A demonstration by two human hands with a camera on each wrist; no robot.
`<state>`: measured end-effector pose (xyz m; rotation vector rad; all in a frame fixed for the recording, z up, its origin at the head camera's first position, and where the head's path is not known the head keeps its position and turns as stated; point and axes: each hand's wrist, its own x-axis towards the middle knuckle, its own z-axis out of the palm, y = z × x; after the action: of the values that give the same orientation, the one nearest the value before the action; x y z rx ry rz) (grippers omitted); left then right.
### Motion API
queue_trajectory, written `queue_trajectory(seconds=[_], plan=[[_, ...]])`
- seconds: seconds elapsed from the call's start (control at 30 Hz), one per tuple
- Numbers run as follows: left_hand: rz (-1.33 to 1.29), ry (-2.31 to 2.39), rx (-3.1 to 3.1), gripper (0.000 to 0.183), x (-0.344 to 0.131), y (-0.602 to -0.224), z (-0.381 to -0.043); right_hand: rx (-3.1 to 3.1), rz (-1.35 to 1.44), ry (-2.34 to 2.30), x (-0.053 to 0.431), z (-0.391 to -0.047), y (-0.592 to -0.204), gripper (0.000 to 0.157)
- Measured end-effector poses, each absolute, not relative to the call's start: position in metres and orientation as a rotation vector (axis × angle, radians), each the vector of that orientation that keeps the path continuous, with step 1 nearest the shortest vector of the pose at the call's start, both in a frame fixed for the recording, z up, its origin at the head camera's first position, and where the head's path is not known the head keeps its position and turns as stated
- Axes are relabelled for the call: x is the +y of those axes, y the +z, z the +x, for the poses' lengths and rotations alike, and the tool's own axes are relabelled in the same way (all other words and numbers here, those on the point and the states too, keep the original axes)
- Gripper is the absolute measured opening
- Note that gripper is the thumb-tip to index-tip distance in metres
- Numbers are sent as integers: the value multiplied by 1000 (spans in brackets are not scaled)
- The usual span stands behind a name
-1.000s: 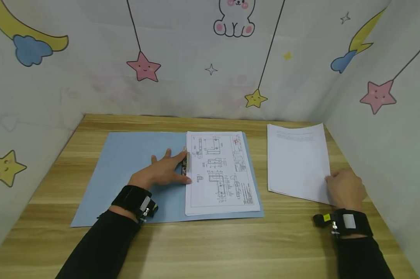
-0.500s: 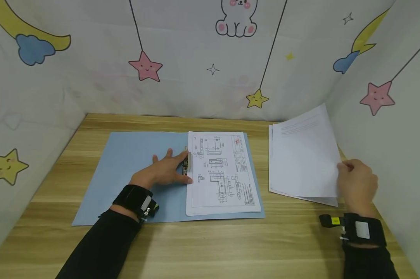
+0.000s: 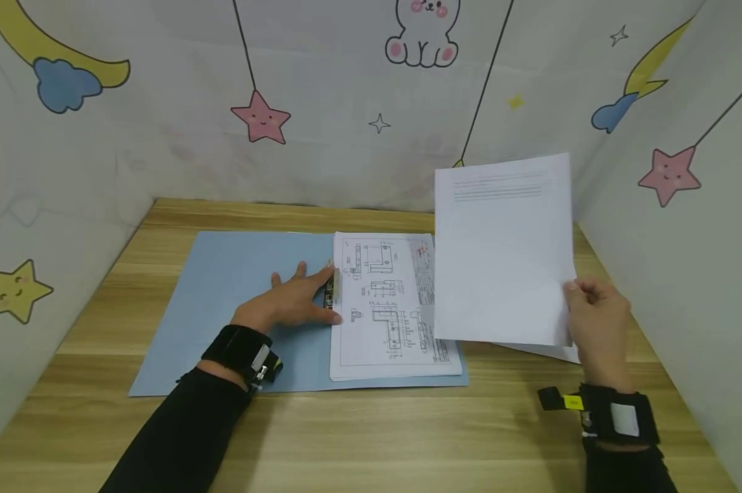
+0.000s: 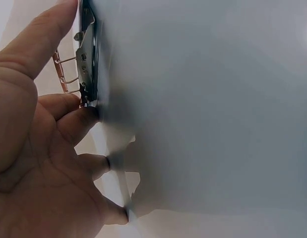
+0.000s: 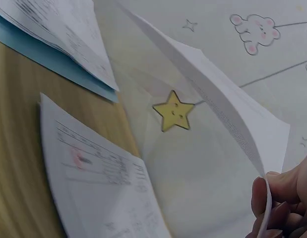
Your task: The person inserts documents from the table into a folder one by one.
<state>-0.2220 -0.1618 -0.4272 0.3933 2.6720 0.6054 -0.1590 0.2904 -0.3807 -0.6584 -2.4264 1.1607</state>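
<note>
In the head view my left hand (image 3: 287, 301) lies with fingers spread on the open blue folder (image 3: 235, 274). Its thumb and index fingertip are at the two ends of the metal lever clip (image 3: 329, 287) along the fold; the left wrist view shows the clip (image 4: 86, 57) close up beside the fingers. To its right a stack of technical drawings (image 3: 383, 349) lies on the folder. My right hand (image 3: 601, 329) pinches the right edge of a white paper sheet (image 3: 500, 260), lifted and tilted over the drawings' right side. The right wrist view shows thumb and fingers on either side of the sheet (image 5: 272, 141).
Under the raised sheet, more paper (image 3: 546, 351) lies on the wooden table (image 3: 371, 438); the right wrist view shows a printed drawing (image 5: 98, 183) there. A patterned wall (image 3: 321, 157) stands behind the table, with side walls left and right.
My right hand has lifted the paper sheet off the pile at the right and carried it leftward, partly over the drawings. The left hand stays in place on the folder.
</note>
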Motion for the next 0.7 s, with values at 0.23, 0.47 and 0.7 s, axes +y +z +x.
queue_trajectory(seconds=[0.23,0.47,0.7], plan=[[379,611,2665,108,-163,-426,-221,-2514,-479,1248,238,-161,-414,30],[394,615,2661,108,-164,-425,-220,-2616,-349,1339,205,-163,-429,24],[416,628,2654,110,-164,-425,-222,-2678,-330,1318,188,-166,-436,23]])
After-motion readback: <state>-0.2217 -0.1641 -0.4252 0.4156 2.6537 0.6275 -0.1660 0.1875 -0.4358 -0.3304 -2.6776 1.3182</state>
